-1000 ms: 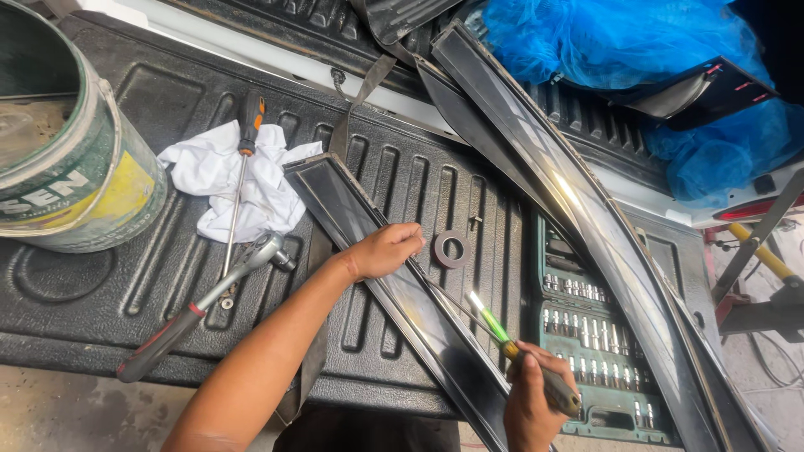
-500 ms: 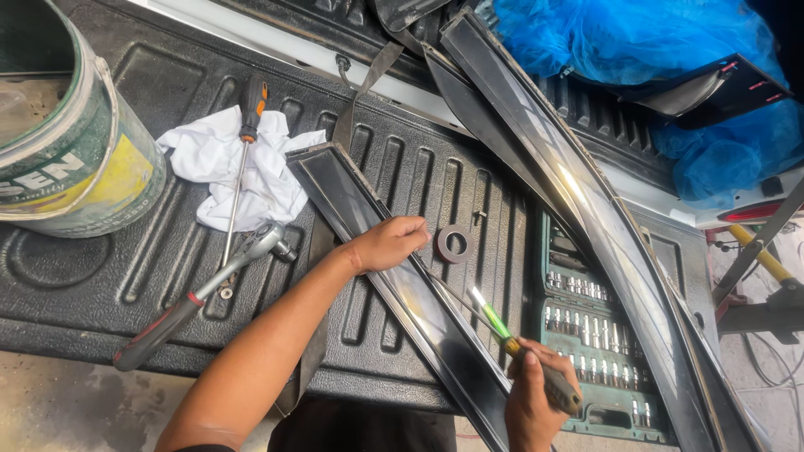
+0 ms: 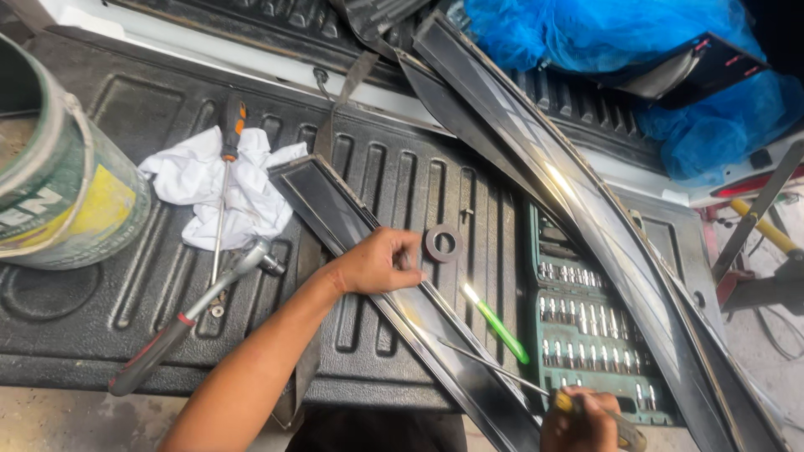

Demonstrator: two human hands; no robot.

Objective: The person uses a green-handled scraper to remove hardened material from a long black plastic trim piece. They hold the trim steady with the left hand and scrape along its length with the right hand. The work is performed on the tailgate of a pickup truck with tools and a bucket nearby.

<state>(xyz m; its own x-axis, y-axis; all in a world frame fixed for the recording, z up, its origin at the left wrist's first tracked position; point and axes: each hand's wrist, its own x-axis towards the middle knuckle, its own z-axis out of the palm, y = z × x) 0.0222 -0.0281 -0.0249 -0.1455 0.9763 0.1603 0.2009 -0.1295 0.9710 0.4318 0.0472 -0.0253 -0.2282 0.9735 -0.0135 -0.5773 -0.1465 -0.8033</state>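
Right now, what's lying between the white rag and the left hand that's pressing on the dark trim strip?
In the head view, between the white rag and the left hand lie the ratchet wrench's head and the upper stretch of the dark trim strip.

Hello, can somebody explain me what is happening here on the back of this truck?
A person works over a black ribbed tailgate. The left hand presses down on a long dark trim strip lying across it. The right hand holds a screwdriver whose thin shaft points at the strip. Nearby lie a green-handled tool, a small ring, an open socket set, a ratchet, a white rag and a paint bucket.
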